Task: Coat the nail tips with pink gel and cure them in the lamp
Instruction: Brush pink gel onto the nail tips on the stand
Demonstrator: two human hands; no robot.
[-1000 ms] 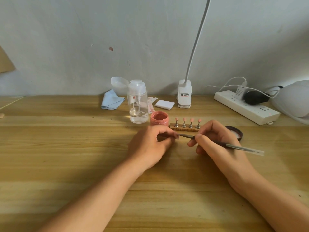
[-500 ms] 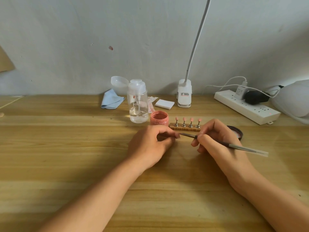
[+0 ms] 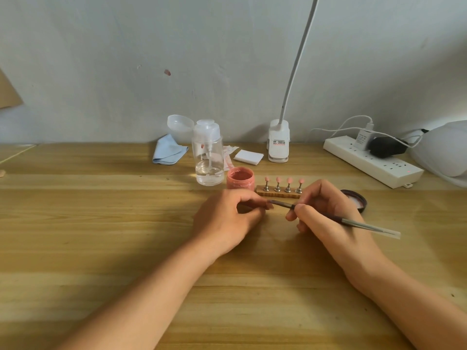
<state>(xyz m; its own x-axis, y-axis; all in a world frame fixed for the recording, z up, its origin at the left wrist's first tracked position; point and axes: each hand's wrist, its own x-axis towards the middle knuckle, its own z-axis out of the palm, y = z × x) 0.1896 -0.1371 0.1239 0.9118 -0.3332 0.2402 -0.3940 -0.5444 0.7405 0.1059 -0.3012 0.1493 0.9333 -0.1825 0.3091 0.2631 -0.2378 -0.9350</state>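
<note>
My left hand [image 3: 227, 221] rests on the wooden table [image 3: 101, 236], fingers curled, pinching a small, mostly hidden piece that looks like a nail tip [image 3: 270, 205]. My right hand [image 3: 326, 218] grips a thin brush [image 3: 364, 225] like a pen, and its dark tip touches that piece at my left fingertips. Just behind my hands, several pink-coated nail tips [image 3: 283, 180] stand on metal pins in a small wooden stand [image 3: 278, 193]. An open jar of pink gel [image 3: 240, 178] sits left of the stand. The white curing lamp [image 3: 444, 147] is at the far right edge.
The jar's dark lid [image 3: 355, 199] lies behind my right hand. A clear pump bottle [image 3: 208, 157], a blue cloth [image 3: 168, 151], white pads [image 3: 249, 156], a clip-on desk lamp [image 3: 278, 141] and a white power strip [image 3: 371, 162] with plugs line the wall.
The brush slid slightly to the right and back to the left against the piece in my left hand. My left hand stayed in place.
</note>
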